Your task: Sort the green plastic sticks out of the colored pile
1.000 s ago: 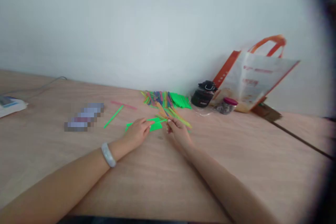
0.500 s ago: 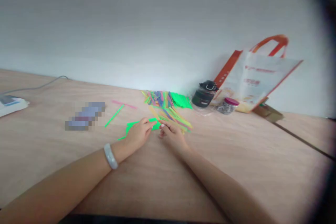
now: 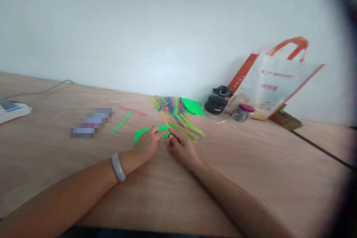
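My left hand (image 3: 147,143), with a pale bangle (image 3: 118,166) on its wrist, rests over a stack of bright green paper strips (image 3: 141,134). Its thumb and index finger are pinched together, pointing at the other hand. Close beside it, my right hand (image 3: 184,148) has its fingers curled in a pinch. The fingertips of both hands meet around a narrow paper strip, mostly hidden by the fingers, so its colour is unclear. An orange strip (image 3: 165,119) runs from the fingertips toward the back. Loose multicoloured strips (image 3: 186,124) lie just beyond my right hand.
Bundled coloured strips (image 3: 170,105) and green ones (image 3: 193,106) lie by the wall. A black-lidded bottle (image 3: 217,100), a red-lidded jar (image 3: 243,113) and a shopping bag (image 3: 275,85) stand right. Left are a pink strip (image 3: 132,111), a green strip (image 3: 122,122), a blurred-out phone-shaped object (image 3: 92,122) and a white device (image 3: 15,111).
A thin green strip end that stuck out below my left hand no longer shows. My right fingers have shifted slightly; both hands stay in nearly the same place.
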The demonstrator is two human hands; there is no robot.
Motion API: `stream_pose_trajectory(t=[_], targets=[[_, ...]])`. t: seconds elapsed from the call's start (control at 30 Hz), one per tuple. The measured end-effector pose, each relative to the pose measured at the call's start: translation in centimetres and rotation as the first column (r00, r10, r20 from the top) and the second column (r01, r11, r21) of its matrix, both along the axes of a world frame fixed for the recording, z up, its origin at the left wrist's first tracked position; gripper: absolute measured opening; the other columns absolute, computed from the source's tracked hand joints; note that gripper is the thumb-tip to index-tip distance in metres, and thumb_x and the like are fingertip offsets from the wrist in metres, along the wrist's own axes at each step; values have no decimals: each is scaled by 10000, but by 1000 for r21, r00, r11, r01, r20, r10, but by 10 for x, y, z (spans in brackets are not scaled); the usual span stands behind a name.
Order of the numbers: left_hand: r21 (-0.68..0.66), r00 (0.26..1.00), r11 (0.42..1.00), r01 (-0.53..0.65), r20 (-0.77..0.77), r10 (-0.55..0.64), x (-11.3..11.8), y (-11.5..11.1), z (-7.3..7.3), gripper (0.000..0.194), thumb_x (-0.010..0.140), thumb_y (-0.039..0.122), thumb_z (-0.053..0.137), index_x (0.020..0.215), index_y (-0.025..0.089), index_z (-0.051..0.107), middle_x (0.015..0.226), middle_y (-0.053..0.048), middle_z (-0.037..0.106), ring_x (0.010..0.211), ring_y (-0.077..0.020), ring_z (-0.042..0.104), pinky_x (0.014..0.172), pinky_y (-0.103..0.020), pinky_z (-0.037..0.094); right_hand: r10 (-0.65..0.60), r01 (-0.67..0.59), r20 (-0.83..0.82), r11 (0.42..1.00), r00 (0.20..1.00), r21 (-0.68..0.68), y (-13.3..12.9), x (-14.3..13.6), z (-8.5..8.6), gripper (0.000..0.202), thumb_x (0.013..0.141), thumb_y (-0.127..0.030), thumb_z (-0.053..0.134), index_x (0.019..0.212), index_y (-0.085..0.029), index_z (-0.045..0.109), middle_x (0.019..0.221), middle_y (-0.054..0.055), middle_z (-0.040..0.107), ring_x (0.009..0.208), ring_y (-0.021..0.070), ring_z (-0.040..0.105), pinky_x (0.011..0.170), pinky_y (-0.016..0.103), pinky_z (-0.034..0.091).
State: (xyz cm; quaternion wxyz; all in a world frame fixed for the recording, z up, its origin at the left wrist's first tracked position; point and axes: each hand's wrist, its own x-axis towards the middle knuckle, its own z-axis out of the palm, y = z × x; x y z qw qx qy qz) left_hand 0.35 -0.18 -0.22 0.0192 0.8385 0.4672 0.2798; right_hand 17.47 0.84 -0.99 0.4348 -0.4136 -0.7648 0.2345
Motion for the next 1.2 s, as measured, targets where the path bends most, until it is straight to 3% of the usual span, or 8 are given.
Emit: stream_pose_trajectory(t=[0.23, 0.4, 0.53, 0.67, 0.83, 1.0, 1.1, 1.2], targets=[[16, 999, 1000, 25, 41, -25, -4, 3, -2, 368, 900, 132, 378, 1190, 248, 573, 867, -36, 514, 758, -141, 539, 672, -237, 466, -1, 1, 31, 1000, 1000, 7, -5, -1, 2, 281, 858, -254, 430, 1009, -198, 660, 682, 18, 557, 672, 157, 512, 625, 268, 421], [-18, 999, 1000, 2, -37, -3, 2, -2, 2, 355, 916, 154, 358, 1213, 222, 540, 925, -49, 535, 799, -152, 554, 710, -256, 474, -49, 49, -22, 999, 999, -22, 2, -3, -4, 327, 854, -268, 430, 1082, -192, 652, 660, 18, 574, 608, 152, 517, 588, 273, 433], [20, 995, 1000, -5, -98, 6, 2, -1, 3, 403, 881, 95, 364, 1258, 185, 473, 1086, -79, 535, 956, -178, 537, 830, -296, 464, -151, 151, -70, 989, 986, -8, 13, 2, -9, 356, 857, -327, 444, 1123, -191, 638, 878, 70, 657, 717, 176, 578, 656, 305, 475], [55, 987, 989, -138, -79, 142, -31, 30, 5, 385, 854, 54, 342, 1177, 146, 530, 1072, -91, 557, 1002, -187, 514, 889, -316, 440, -201, 201, -14, 977, 980, 73, 17, 11, -5, 371, 856, -366, 468, 1151, -200, 619, 1094, 92, 632, 970, 216, 573, 783, 332, 477], [70, 885, 897, -436, -148, 441, -90, 70, 2, 324, 872, 144, 360, 1105, 112, 583, 1084, -134, 567, 988, -231, 529, 888, -357, 427, -264, 241, 123, 955, 957, 171, 26, 27, -3, 310, 882, -313, 418, 1052, -216, 658, 968, 78, 639, 909, 197, 578, 773, 321, 471], [-25, 826, 867, -498, -320, 465, -114, 80, -9, 352, 860, 109, 326, 1079, 81, 601, 1079, -159, 600, 1020, -253, 541, 896, -360, 414, -424, 312, 369, 892, 827, 327, 38, 45, -5, 291, 865, -211, 415, 1019, -205, 661, 980, 87, 604, 947, 207, 538, 825, 328, 435], [-42, 823, 859, -509, -317, 472, -114, 82, -9, 395, 847, 60, 288, 1095, 78, 594, 1072, -151, 613, 1002, -239, 558, 878, -339, 426, -499, 360, 522, 865, 692, 349, 40, 49, -1, 276, 852, -183, 431, 987, -192, 671, 973, 96, 599, 946, 218, 517, 835, 330, 414], [-39, 816, 851, -524, -310, 488, -111, 81, -5, 374, 844, 73, 317, 1096, 79, 594, 1070, -157, 612, 971, -244, 570, 862, -350, 438, -508, 379, 596, 861, 622, 338, 40, 49, 2, 240, 847, -201, 461, 962, -190, 672, 984, 98, 599, 947, 220, 504, 830, 323, 402]])
